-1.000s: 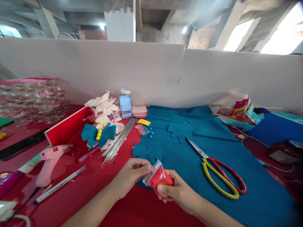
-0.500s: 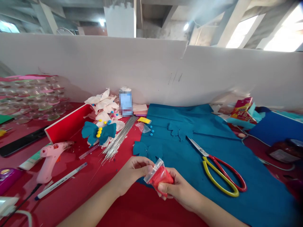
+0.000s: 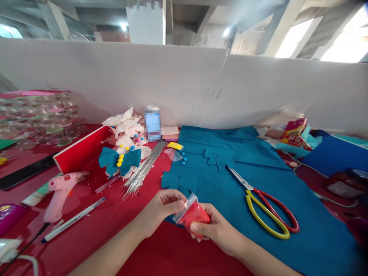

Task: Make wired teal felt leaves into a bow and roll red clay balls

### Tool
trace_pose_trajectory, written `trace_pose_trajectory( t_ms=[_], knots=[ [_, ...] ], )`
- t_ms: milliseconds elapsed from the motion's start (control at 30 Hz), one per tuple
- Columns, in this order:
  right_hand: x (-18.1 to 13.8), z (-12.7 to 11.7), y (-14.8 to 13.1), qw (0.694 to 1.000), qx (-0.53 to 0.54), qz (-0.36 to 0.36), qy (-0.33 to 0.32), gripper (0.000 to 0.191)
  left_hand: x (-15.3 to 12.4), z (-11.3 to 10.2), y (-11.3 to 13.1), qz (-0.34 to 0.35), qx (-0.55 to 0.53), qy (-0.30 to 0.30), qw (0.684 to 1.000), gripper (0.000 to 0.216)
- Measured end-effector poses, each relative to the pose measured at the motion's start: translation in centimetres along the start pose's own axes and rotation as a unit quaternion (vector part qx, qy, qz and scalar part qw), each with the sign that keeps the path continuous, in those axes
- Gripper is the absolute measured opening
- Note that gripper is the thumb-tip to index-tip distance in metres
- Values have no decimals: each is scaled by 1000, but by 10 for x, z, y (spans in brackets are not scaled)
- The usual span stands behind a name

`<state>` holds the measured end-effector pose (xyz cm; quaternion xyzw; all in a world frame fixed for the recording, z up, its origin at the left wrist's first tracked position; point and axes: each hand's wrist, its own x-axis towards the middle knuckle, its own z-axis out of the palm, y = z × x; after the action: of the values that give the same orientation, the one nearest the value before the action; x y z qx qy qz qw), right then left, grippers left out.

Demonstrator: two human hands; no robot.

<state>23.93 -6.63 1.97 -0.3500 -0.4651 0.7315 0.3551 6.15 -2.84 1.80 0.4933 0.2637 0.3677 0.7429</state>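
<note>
A red tabletop [image 3: 163, 253] runs up to a white partition [image 3: 115, 84] at a crafter's workstation, with a broad blue-green cloth [image 3: 310, 237] spread over its middle and right side. Large scissors [image 3: 251, 189] with one yellow and one red handle lie on the cloth, right of the hands, their blades slightly parted and pointing to the far side. At near centre, the right hand [image 3: 214, 224] is closed around a small red packet [image 3: 197, 216], thumb pressed on its face and fingers curled beneath. The left hand [image 3: 163, 209] is bent inward, its thumb and forefinger almost together at the packet's clear upper edge; whether they pinch the plastic cannot be told. A bundle of thin metal wires [image 3: 145, 168] lies on the table beyond the left hand, and a pink glue gun [image 3: 59, 195] rests well to the left. A blue-green fabric butterfly [image 3: 108, 160] sits left of the wires. The packet, held above the near edge of the cloth, looks light, soft and yielding, its clear film probably slick; the filled red body seems the surest grip, the flat upper edge the place for a fingertip pinch. Farther off lie a small yellow sachet [image 3: 175, 146] and, smallest, blue balls [image 3: 184, 159].
</note>
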Motion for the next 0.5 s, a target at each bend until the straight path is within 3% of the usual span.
trace_pose_trajectory(
  t_ms=[500],
  knots=[
    [1,-1,-1,999,-36,-8,11,36,1,1,-1,3,-21,12,1000,28]
  ],
)
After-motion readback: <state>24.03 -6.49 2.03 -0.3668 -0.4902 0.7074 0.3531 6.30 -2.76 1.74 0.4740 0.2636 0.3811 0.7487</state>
